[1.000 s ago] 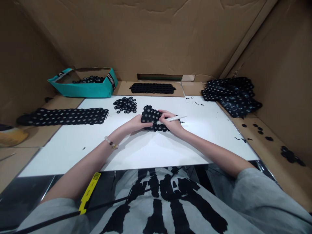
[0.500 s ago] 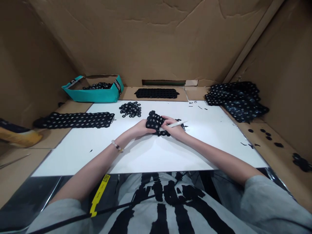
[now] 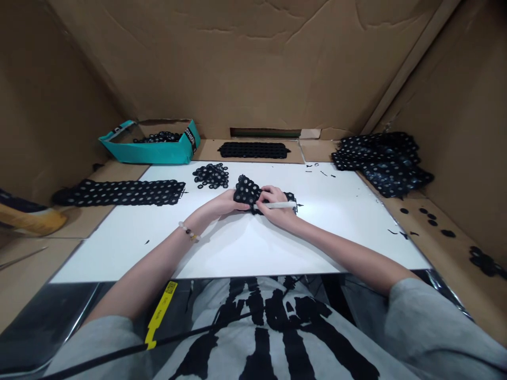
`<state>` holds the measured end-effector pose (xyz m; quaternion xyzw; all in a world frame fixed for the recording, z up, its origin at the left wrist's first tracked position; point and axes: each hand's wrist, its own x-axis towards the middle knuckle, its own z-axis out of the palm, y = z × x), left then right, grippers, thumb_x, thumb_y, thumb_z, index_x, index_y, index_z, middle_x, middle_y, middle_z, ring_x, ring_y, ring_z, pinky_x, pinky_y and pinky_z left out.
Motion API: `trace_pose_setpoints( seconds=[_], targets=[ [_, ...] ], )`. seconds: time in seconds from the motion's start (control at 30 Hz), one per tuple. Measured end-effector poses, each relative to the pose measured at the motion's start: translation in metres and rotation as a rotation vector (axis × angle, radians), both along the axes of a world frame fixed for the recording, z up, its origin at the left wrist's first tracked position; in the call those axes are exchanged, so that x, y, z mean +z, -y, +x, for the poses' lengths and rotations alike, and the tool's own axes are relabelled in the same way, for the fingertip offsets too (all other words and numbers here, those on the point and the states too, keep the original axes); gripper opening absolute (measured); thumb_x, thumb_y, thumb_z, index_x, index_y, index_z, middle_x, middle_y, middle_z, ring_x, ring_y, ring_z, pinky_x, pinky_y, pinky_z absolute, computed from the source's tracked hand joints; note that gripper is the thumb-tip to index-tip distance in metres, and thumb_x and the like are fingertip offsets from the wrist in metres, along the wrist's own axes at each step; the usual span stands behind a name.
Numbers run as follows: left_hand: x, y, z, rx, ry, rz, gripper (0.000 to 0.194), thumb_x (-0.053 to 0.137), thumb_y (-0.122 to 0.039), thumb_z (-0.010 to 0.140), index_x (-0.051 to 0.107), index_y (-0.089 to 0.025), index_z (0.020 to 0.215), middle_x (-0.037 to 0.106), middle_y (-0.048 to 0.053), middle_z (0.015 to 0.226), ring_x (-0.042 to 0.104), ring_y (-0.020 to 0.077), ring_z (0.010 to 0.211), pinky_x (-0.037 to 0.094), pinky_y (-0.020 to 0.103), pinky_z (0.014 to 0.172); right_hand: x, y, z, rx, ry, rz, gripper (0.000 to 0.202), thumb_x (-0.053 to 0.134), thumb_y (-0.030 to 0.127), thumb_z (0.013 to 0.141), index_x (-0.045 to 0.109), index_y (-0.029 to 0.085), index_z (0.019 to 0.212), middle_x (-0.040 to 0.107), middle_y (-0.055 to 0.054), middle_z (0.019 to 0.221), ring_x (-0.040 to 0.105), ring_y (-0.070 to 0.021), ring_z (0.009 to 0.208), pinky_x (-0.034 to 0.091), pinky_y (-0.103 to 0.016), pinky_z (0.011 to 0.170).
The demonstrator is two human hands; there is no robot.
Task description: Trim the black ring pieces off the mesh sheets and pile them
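A black sheet with white dots [image 3: 246, 191] is bunched up at the middle of the white board. My left hand [image 3: 228, 203] grips its left side, thumb along the near edge. In my right hand [image 3: 274, 205] is a white pen-like tool [image 3: 281, 205], held like a pencil and lying nearly level; its left end meets the folded sheet. Some of the sheet is hidden behind my right hand, and its right end lies on the board. Just beyond my left hand sits a pile of small black rings [image 3: 211, 176].
A teal box [image 3: 152, 153] holding black pieces stands back left. Dotted strips lie at left [image 3: 127, 193] and back [image 3: 254, 150]; dotted sheets [image 3: 382, 158] are heaped at right. A yellow container [image 3: 34, 219] lies far left. Cardboard walls [image 3: 253, 68] surround the board [image 3: 222, 258].
My right hand has shifted slightly left, and the white tool has turned from slanting to nearly level. The bunched sheet has moved a little left and stands up more at its left corner.
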<state>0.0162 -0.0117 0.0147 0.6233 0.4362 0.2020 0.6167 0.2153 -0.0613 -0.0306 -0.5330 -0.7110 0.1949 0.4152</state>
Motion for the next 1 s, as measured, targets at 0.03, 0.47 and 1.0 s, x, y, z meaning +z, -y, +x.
trace_pose_setpoints(
  seconds=[0.03, 0.47, 1.0],
  targets=[
    [0.0, 0.0, 0.0, -0.015, -0.032, 0.042, 0.046, 0.087, -0.028, 0.055, 0.072, -0.014, 0.096, 0.074, 0.007, 0.102, 0.065, 0.0264, 0.1, 0.049, 0.043, 0.097, 0.001, -0.002, 0.002, 0.03, -0.03, -0.032, 0.015, 0.061, 0.032, 0.082, 0.063, 0.024, 0.07, 0.064, -0.008, 0.118, 0.053, -0.0287, 0.123, 0.035, -0.049, 0.108],
    [0.018, 0.007, -0.001, -0.176, -0.133, 0.048, 0.051, 0.082, -0.043, 0.065, 0.069, -0.015, 0.105, 0.073, 0.009, 0.104, 0.066, 0.0257, 0.097, 0.053, 0.037, 0.086, 0.013, -0.019, 0.025, 0.167, -0.358, -0.228, 0.021, 0.058, 0.037, 0.079, 0.058, 0.021, 0.066, 0.07, -0.002, 0.089, 0.063, -0.0214, 0.091, 0.043, -0.035, 0.09],
    [-0.012, 0.01, 0.013, 0.082, -0.115, 0.205, 0.043, 0.079, -0.044, 0.062, 0.069, -0.014, 0.091, 0.073, 0.005, 0.092, 0.064, 0.0254, 0.087, 0.05, 0.035, 0.08, 0.02, -0.005, 0.02, 0.062, -0.347, -0.115, 0.02, 0.059, 0.031, 0.076, 0.056, 0.022, 0.059, 0.067, -0.006, 0.119, 0.059, -0.0253, 0.117, 0.036, -0.04, 0.109]
  ],
)
